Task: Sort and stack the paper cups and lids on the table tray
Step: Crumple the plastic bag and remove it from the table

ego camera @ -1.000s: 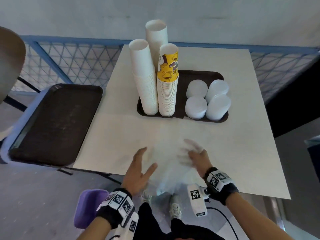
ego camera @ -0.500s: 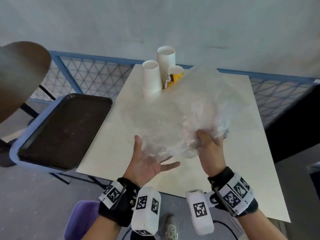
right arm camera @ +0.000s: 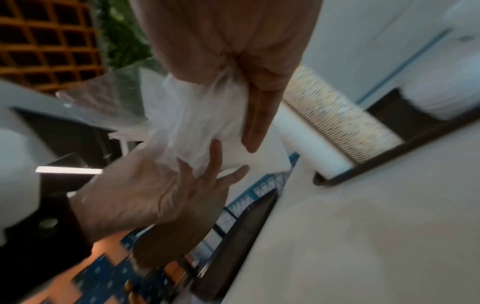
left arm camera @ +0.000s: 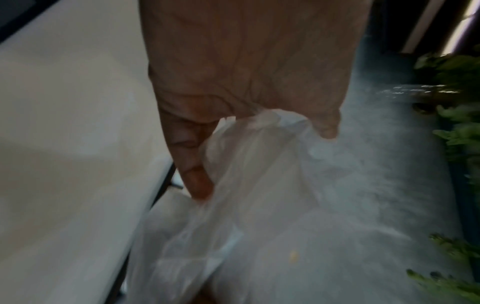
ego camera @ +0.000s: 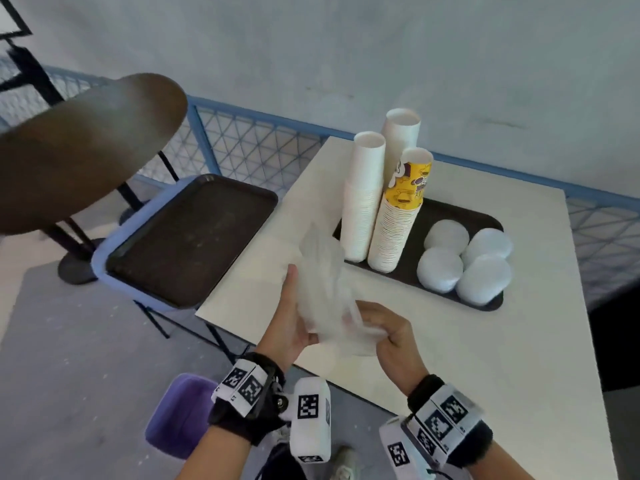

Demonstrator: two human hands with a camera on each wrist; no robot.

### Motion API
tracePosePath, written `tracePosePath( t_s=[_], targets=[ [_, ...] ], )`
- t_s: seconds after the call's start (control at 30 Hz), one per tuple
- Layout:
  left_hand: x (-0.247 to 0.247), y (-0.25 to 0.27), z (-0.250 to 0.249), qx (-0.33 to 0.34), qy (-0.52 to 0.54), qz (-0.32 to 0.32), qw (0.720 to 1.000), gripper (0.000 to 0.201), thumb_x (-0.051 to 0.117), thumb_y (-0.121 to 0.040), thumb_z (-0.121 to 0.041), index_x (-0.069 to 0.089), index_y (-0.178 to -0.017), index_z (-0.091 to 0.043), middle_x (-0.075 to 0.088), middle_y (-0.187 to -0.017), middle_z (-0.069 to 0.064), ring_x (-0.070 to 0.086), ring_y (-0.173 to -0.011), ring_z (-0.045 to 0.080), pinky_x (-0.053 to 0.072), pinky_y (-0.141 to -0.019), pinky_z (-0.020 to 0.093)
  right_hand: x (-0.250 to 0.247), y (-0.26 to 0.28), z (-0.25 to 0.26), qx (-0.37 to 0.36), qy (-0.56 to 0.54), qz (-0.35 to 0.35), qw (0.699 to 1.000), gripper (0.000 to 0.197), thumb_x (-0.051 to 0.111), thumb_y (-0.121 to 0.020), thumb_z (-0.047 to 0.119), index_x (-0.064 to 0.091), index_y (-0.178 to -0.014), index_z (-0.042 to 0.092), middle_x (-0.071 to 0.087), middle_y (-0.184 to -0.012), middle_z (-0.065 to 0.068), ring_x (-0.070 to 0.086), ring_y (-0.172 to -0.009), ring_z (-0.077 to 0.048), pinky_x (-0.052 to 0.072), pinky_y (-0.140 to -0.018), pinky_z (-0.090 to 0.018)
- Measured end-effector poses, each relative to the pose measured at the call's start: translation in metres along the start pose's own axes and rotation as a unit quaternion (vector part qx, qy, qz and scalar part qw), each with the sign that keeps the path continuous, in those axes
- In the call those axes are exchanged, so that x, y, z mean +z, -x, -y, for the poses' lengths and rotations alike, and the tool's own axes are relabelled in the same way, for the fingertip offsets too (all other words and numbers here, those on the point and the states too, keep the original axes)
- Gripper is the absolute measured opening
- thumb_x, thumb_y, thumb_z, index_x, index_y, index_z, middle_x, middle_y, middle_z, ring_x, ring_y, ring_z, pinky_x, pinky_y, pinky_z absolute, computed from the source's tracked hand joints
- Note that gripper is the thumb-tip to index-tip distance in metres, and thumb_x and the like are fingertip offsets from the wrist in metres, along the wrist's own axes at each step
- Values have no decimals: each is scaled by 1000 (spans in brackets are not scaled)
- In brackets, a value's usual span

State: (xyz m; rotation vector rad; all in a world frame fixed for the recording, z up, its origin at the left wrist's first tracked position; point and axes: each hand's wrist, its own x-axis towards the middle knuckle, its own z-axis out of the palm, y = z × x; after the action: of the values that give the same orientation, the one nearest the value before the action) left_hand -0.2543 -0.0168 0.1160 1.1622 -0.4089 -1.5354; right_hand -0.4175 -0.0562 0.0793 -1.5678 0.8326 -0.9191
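On the white table (ego camera: 467, 358) a dark tray (ego camera: 453, 211) holds two white paper cup stacks (ego camera: 363, 202) and a yellow-printed cup stack (ego camera: 398, 223). Several white lid stacks (ego camera: 440, 273) stand on its right half. Nearer me, over the table's left corner, both hands hold a crumpled clear plastic bag (ego camera: 325, 289). My left hand (ego camera: 294, 317) stands flat with straight fingers against the bag (left arm camera: 259, 185). My right hand (ego camera: 391, 337) has curled fingers bunching the bag (right arm camera: 197, 115). Neither hand touches the cups or lids.
A second dark tray (ego camera: 187, 237) lies on a blue-framed stand left of the table. A brown round top (ego camera: 79, 150) hangs over the far left. Blue mesh railing (ego camera: 259, 147) runs behind the table. A purple stool (ego camera: 180, 414) stands below my left wrist.
The bag was spread wide and lifted in front of the cups half a second ago; now it is gathered into a small bunch between my hands, lower and to the left.
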Motion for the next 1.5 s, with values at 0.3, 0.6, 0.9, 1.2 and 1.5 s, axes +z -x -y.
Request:
tracePosePath(
  t_s=[0.3, 0.6, 0.9, 1.2, 1.5],
  targets=[
    [-81, 31, -26, 113, -154, -93, 977, 54, 75, -75, -12, 52, -125, -17, 69, -113, 1, 64, -105, 18, 54, -84, 30, 88, -48, 23, -1, 73, 161, 984, 44, 33, -59, -3, 59, -60, 32, 59, -64, 19, 54, -63, 6, 38, -62, -9],
    [-212, 76, -17, 98, -228, -363, 898, 33, 51, -87, 5, 51, -67, -22, 60, -76, 3, 52, -71, 11, 44, -62, 19, 257, -77, -16, 157, 168, 344, 910, 42, 48, -79, 25, 48, -117, 9, 55, -109, -6, 55, -110, -28, 45, -97, -45],
    [-324, 61, 49, -4, -114, -386, 915, 50, 75, -73, -5, 47, -110, -23, 56, -96, -15, 57, -89, 5, 41, -66, 0, 393, -78, -108, 232, 235, 472, 817, 20, 40, -92, -1, 56, -99, 9, 62, -90, -13, 56, -88, -26, 44, -78, -29],
    [-425, -7, 150, -73, -208, -483, 847, 34, 61, -77, -11, 61, -111, -10, 63, -110, 5, 60, -103, 23, 42, -85, 23, 459, -67, -234, 294, 301, 549, 722, 23, 46, -91, 9, 56, -108, 0, 58, -95, -17, 53, -86, -25, 42, -75, -31],
    [-528, -49, 222, -100, -281, -523, 798, 32, 59, -80, -10, 62, -111, -12, 64, -113, 3, 51, -99, 28, 42, -83, 33, 520, -70, -326, 228, 308, 551, 742, 28, 59, -84, 9, 59, -110, -2, 62, -111, -18, 60, -98, -32, 49, -89, -43]
  ],
)
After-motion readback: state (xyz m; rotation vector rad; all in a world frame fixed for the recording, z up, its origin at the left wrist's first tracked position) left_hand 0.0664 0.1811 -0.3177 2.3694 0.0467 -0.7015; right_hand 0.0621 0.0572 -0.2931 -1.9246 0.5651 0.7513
